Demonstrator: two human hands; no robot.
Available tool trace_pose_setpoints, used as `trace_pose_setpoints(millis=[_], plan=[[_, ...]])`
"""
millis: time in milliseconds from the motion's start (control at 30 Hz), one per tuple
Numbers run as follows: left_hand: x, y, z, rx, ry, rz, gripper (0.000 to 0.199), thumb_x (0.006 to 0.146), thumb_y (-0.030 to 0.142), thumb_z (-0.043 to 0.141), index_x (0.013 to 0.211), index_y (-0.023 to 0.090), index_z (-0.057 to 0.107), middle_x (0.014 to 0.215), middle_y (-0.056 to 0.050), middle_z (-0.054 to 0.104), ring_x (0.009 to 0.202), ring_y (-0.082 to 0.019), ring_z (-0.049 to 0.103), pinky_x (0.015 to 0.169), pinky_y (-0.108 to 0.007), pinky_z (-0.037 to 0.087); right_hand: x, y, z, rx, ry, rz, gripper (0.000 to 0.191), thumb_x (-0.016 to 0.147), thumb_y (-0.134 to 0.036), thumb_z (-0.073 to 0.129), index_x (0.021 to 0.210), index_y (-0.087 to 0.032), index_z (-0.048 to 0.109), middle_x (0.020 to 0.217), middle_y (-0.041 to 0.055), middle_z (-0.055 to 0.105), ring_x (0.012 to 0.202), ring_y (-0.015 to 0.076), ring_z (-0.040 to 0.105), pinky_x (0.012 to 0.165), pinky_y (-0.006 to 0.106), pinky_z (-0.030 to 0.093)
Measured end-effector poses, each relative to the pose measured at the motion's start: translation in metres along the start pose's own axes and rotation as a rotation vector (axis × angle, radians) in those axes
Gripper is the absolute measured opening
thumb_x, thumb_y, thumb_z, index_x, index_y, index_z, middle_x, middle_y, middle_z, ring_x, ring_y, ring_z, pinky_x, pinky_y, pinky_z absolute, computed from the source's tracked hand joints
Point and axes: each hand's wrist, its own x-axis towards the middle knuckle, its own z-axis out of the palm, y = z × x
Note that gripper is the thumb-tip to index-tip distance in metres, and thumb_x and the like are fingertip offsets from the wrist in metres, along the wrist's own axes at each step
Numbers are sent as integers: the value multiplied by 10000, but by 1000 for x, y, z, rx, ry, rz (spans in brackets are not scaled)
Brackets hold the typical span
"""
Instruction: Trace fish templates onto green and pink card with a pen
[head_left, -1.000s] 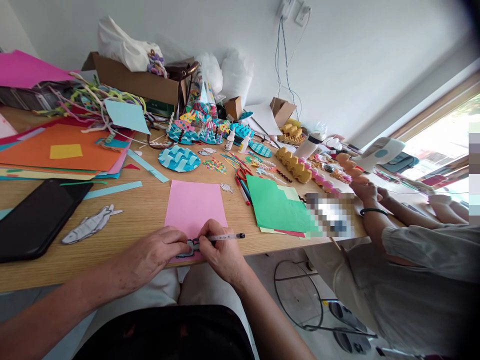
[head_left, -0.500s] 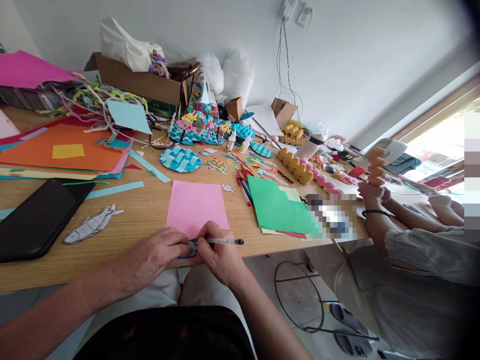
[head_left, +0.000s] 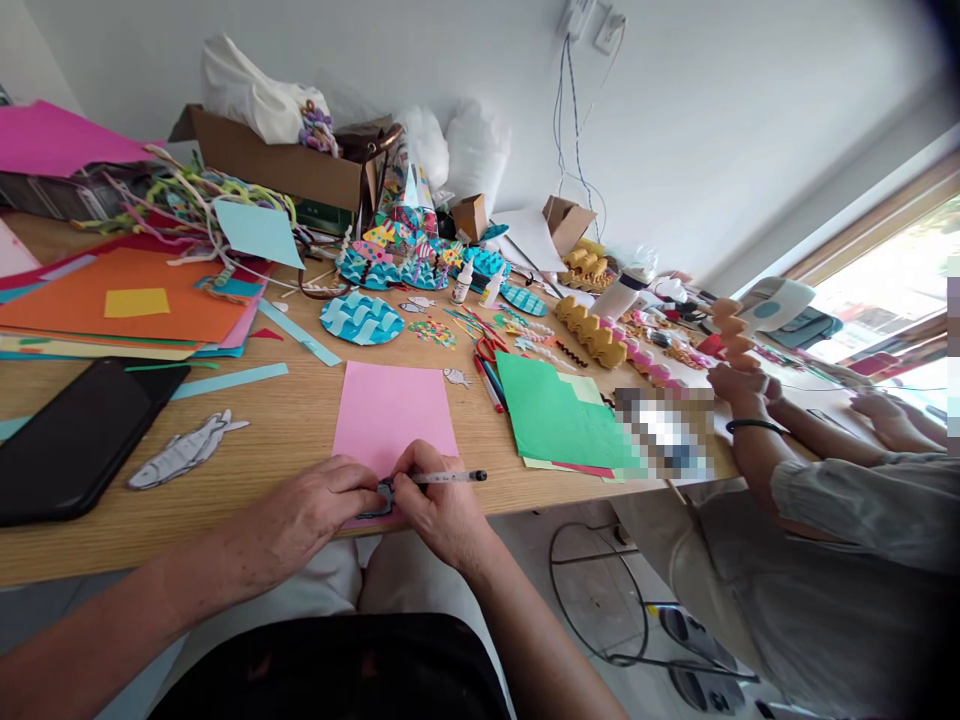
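Note:
My right hand (head_left: 441,512) pinches a clear-barrelled pen (head_left: 454,477) with a black end, its tip hidden behind the fingers. Beside it, my left hand (head_left: 319,508) has its fingers together, pressing a small grey paper cutout (head_left: 385,496) onto a pink sheet of paper (head_left: 394,410). Both hands cover much of the cutout, so its shape cannot be made out. The sheet lies at the table's front edge. A larger grey paper fish (head_left: 184,450) lies to the left, and a tiny paper fish (head_left: 457,378) rests just past the sheet's right edge.
At left are a black phone (head_left: 82,435) and stacked orange paper (head_left: 67,300). Green paper (head_left: 559,410), scissors (head_left: 491,346) and markers (head_left: 489,383) lie right of the sheet. Glue bottles (head_left: 463,282) stand behind. A co-worker's hands (head_left: 739,385) hold a wavy orange strip at right.
My hands and the pen have barely moved over the pink sheet. At right, the co-worker's hands and the wavy orange strip have shifted slightly left.

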Motion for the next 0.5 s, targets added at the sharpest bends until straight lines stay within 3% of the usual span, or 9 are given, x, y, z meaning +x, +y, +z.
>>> trace_pose_setpoints(millis=[333,500], plan=[[0,5,-2,2,-48,-30,354,962,93,372,1139,258,629,1011,-1,647,929,-137,584,835,-223,477,2,0,2,32,-8,8,71,718,-156,441,677,-209,463,550,-59,444,501,99,382,498,204,296],[-3,19,-5,318,-56,-41,294,943,108,424,1093,220,650,1018,-18,684,958,-181,579,876,-293,470,2,-2,1,30,-21,11,85,727,-141,439,681,-206,469,555,-59,456,506,97,384,493,200,297]])
